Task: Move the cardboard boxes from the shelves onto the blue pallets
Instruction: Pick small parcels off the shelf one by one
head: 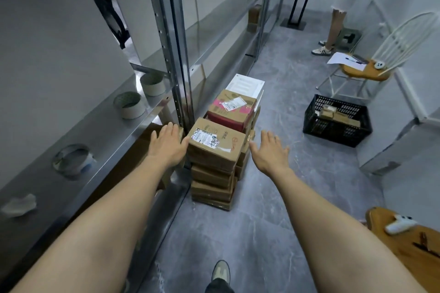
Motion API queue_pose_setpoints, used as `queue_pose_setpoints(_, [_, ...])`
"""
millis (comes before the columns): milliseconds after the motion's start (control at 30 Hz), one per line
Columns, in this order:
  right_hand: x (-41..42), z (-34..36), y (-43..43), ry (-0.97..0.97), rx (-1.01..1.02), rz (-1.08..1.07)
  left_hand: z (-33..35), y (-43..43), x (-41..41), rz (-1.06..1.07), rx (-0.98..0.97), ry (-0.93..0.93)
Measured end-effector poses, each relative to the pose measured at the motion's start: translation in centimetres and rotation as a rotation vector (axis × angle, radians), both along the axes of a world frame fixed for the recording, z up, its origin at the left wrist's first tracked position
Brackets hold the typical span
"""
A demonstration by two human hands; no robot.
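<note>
Two empty hands, the left hand (166,143) and right hand (269,150), reach with straight, spread fingers either side of the top cardboard box (216,147), stacked on the floor beside metal shelving (176,54). Likely next: press both palms inward, then lift.

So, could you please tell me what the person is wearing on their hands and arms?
Nothing that I can see. The left hand and the right hand have no gloves, and no sleeve shows above either one, right up to the frame edge. No watch, wristband or ring is visible on either side.
</note>
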State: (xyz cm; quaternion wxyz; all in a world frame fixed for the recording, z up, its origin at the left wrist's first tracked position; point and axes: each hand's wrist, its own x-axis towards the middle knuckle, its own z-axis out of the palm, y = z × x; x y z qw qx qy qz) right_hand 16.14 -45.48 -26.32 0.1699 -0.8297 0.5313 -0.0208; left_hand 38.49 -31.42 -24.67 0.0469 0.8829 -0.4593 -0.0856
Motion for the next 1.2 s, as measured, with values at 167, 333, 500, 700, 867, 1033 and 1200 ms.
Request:
queue_pose_setpoints(167, [4.0, -3.7, -4.9, -0.001, 0.067, 0.004, -2.9, -6.2, 2.7, 0.015, 0.054, 0.018])
queue_pose_setpoints(333, [7.2, -7.5, -7.6, 0.000, 0.126, -0.007, -6.6, -10.3, 4.9, -0.007, 0.121, 0.029])
queue_pose_setpoints(500, [9.5, -12.5, -9.4, -0.031, 0.225, -0.100, -11.5, -14.0, 7.7, -0.041, 0.212, 0.082])
queue_pose_setpoints(700, [12.0, -17.5, -11.2, 0.005, 0.313, -0.184, -16.5, -17.8, 10.8, -0.110, 0.271, 0.087])
queue_pose_setpoints(867, [13.6, -20.8, -12.5, 0.006, 0.344, -0.224, -20.2, -20.0, 12.9, -0.131, 0.288, 0.047])
queue_pose_setpoints(1033, [14.6, -24.7, -13.2, -0.034, 0.384, -0.313, -23.5, -21.4, 13.8, -0.122, 0.271, 0.070])
queue_pose_setpoints(1200, [15.1, -26.9, -12.9, -0.212, 0.377, -0.390, -24.9, -22.4, 14.0, -0.096, 0.235, 0.076])
